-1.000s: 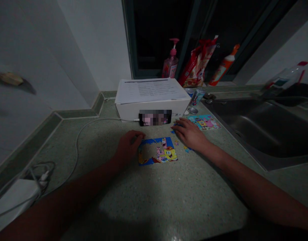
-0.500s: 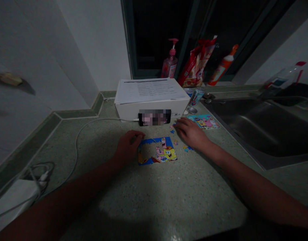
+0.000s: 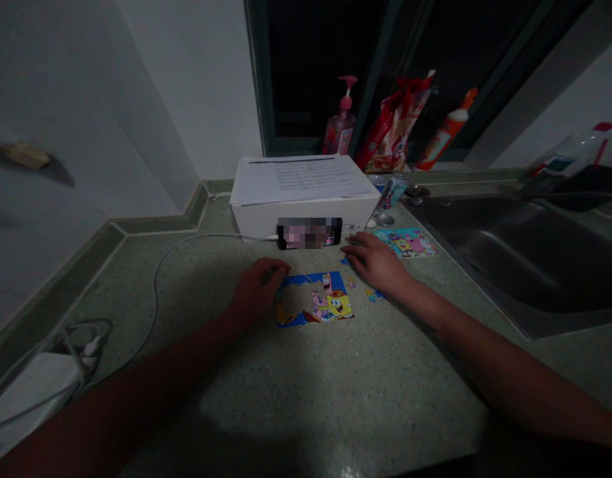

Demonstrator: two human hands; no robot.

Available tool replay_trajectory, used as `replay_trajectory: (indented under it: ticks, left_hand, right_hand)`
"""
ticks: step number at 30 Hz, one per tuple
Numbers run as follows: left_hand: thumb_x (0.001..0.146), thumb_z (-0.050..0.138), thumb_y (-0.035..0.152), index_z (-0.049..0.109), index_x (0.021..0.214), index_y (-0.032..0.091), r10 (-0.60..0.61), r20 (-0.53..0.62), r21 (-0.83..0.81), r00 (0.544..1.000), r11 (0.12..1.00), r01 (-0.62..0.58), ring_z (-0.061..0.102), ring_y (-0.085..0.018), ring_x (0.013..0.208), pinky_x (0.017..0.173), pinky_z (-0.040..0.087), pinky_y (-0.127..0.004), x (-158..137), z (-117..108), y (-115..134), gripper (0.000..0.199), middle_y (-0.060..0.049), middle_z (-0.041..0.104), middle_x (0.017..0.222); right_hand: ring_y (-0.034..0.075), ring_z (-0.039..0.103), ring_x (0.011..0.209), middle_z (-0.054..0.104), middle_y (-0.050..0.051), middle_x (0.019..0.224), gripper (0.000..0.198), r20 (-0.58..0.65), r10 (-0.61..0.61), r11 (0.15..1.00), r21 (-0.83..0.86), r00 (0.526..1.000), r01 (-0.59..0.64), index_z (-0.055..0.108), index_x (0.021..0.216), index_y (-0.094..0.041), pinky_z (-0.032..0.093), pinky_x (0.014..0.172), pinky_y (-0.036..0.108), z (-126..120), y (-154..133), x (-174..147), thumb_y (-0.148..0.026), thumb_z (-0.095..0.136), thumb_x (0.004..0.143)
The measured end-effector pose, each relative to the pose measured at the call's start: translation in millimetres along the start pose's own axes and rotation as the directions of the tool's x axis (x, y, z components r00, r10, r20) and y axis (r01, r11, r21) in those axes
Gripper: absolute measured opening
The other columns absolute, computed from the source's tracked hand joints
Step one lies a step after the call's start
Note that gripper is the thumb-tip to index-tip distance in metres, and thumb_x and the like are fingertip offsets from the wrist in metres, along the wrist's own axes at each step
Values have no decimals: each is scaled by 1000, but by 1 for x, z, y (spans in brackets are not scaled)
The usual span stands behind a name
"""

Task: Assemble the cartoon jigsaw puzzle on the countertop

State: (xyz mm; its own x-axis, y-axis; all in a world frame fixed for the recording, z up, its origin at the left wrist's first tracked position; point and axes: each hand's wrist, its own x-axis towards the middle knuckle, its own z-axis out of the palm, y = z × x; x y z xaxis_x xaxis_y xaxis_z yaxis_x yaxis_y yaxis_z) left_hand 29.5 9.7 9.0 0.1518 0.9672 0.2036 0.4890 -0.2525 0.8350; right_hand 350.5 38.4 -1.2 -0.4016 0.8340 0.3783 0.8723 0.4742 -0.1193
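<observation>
A partly assembled jigsaw puzzle (image 3: 338,306) with cartoon figures and a blue border lies flat on the counter, with a gap in its left and middle part. My left hand (image 3: 257,287) rests at its upper left corner, fingers loosely bent and thumb a little apart, with nothing visible in them. Right of the puzzle, my right hand (image 3: 378,261) lies low over the counter, fingers stretched toward a blue puzzle piece (image 3: 344,261) partly under the fingertips. One small loose piece (image 3: 351,283) and several blue and yellow pieces (image 3: 373,295) lie near that wrist.
A phone (image 3: 310,234) on a cable leans against a white box (image 3: 256,216) topped by a printed sheet (image 3: 306,179). A cartoon picture card (image 3: 410,243) lies beyond my right hand, near a can (image 3: 394,192). The steel sink (image 3: 515,265) is at right, a white adapter (image 3: 37,382) at left.
My right fingers have shifted slightly and now cover more of the loose pieces by their tips. My left hand and the puzzle stay in place; the view has shifted a little.
</observation>
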Motion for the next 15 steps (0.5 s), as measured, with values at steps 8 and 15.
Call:
replay_trajectory:
  ticks: [8, 15]
  left_hand:
    - [94, 57, 37, 74, 93, 24, -3, 6, 3, 1000, 1000, 3, 73, -24, 94, 95, 58, -42, 0, 0, 1, 22, -5, 79, 98]
    - [94, 56, 36, 75, 94, 24, -9, 16, 17, 1000, 1000, 9, 73, -23, 95, 95, 58, -42, 1, -1, 2, 22, -4, 79, 98]
  right_hand:
    - [37, 62, 131, 71, 20, 131, 31, -21, -2, 1000, 1, 1000, 2, 79, 117, -15, 53, 111, 56, 1, 4, 0, -25, 54, 103]
    - [36, 61, 133, 70, 18, 134, 25, 2, 4, 1000, 7, 1000, -4, 79, 110, -19, 53, 112, 57, -2, 2, 0, -21, 57, 99]
